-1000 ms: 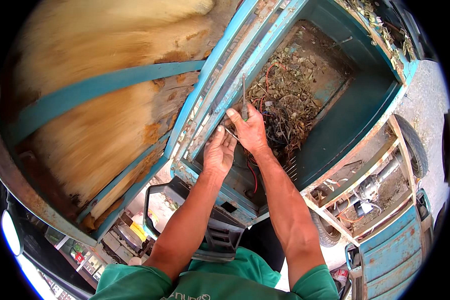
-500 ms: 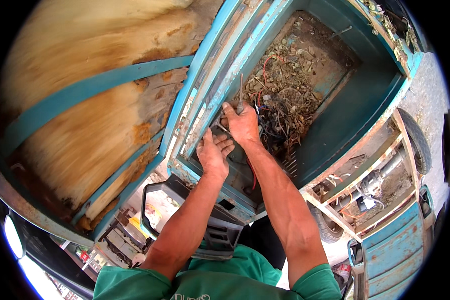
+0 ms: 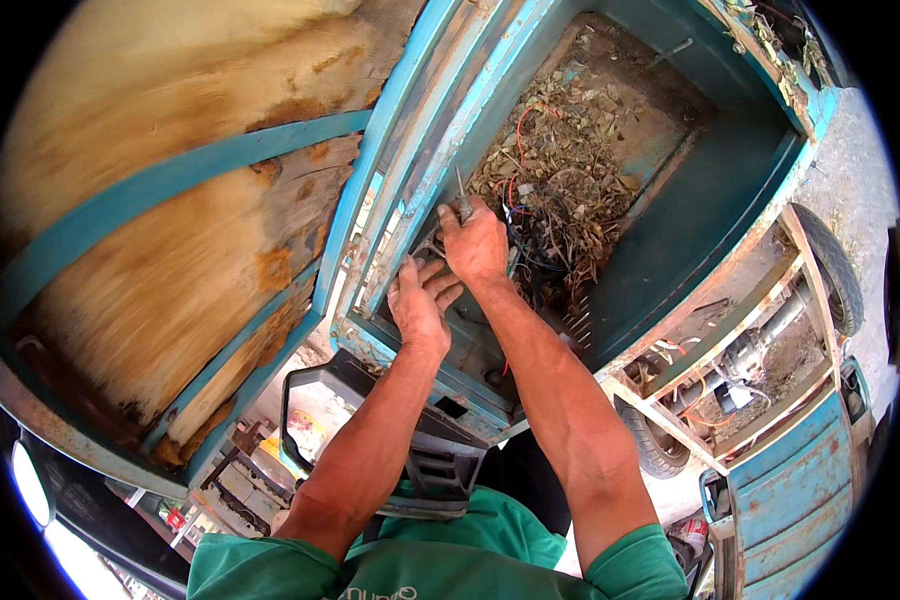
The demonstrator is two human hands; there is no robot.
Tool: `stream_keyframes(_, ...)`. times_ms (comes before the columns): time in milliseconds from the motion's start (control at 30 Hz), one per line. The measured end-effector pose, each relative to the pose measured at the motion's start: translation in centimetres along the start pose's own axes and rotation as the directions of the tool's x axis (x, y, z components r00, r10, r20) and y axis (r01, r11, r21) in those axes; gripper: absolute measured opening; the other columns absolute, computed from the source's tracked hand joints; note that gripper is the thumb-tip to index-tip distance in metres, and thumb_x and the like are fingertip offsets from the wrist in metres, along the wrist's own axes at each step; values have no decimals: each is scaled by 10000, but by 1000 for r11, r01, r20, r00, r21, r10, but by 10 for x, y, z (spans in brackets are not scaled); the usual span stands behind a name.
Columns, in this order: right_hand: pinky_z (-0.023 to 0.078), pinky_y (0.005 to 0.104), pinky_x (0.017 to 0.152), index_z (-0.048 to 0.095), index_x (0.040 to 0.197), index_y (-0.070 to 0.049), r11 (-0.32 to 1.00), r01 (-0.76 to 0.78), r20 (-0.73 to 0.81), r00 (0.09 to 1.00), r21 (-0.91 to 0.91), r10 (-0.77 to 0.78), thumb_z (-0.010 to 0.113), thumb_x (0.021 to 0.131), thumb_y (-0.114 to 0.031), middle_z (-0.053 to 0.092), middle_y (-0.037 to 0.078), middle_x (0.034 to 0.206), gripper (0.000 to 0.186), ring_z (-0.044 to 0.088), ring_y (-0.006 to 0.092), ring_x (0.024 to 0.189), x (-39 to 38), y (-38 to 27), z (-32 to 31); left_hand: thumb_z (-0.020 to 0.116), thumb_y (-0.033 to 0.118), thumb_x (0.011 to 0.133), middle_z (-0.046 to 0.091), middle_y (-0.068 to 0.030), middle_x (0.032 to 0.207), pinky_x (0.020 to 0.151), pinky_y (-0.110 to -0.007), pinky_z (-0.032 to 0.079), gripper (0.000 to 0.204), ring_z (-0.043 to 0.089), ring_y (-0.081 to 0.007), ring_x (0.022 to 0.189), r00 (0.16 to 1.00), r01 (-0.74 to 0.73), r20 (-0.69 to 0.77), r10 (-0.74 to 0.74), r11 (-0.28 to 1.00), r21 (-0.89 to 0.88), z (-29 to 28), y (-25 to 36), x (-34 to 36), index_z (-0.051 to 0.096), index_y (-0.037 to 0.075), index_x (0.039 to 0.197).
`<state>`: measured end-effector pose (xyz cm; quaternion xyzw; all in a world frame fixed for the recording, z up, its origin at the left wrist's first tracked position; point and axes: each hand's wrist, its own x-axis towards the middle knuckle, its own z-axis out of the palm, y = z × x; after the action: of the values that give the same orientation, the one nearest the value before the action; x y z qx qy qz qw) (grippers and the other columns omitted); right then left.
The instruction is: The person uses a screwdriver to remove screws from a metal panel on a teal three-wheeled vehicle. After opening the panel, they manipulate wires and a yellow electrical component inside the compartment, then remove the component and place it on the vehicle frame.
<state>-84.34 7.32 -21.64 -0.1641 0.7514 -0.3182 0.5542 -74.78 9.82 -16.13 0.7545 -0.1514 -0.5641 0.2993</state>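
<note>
My right hand [image 3: 478,245] grips a screwdriver [image 3: 462,200] with a thin metal shaft pointing up, at the inner edge of a rusty teal metal rail [image 3: 430,155]. My left hand [image 3: 419,305] is just below it, fingers apart and slightly curled beside the rail. A small metal piece [image 3: 432,248] shows between my hands, partly hidden. The teal bin [image 3: 660,260] beyond holds dry leaves [image 3: 580,150], a thin red wire [image 3: 521,130] and a dark tangle of wires [image 3: 535,240].
A stained wooden panel [image 3: 170,220] with teal strips lies left. At right are an open rusty frame [image 3: 792,230] with an axle, wheels [image 3: 832,260] and a teal slatted panel [image 3: 785,490]. A black plastic-framed part [image 3: 435,470] is at my waist, and clutter [image 3: 260,450] lies lower left.
The whole view has shifted up and left. My left fingers, earlier curled at a thin metal piece, have spread apart. My right hand stays on the screwdriver at the rail.
</note>
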Motion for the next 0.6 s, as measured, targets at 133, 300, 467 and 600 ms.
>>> stream_keyframes(133,527,416,780,672,1029,-1,995,-87,17,996,53,86,641,897,-295,711,192,836,324,699,329,814,3,-1,0,558,401,982,558,-78,1270,1000,-474,431,477,556,-237,1156,979,36,204,-15,994,-100,-1,2,-1,431,153,1368)
stream_keyframes(300,515,476,849,692,1000,-12,990,-115,80,991,87,108,626,886,-349,697,259,956,361,668,429,947,5,-8,-9,614,382,953,549,-15,1349,1063,-447,369,482,499,-201,1248,924,128,379,-46,973,-194,4,4,23,478,225,1388)
stream_keyframes(467,522,425,782,693,995,-21,990,-97,-64,992,101,104,610,901,-278,708,210,879,286,691,366,848,-11,-6,-29,627,195,959,629,-38,1238,879,-367,510,360,608,-166,1071,888,-197,413,203,979,-57,20,-6,42,548,129,1304)
stream_keyframes(600,516,388,712,665,1007,2,940,-8,-42,999,341,24,587,922,-245,691,164,787,273,679,286,739,-56,-15,-65,577,81,939,635,-68,1203,821,-337,545,261,645,-199,996,879,-264,400,259,963,-43,24,-11,45,575,73,1200)
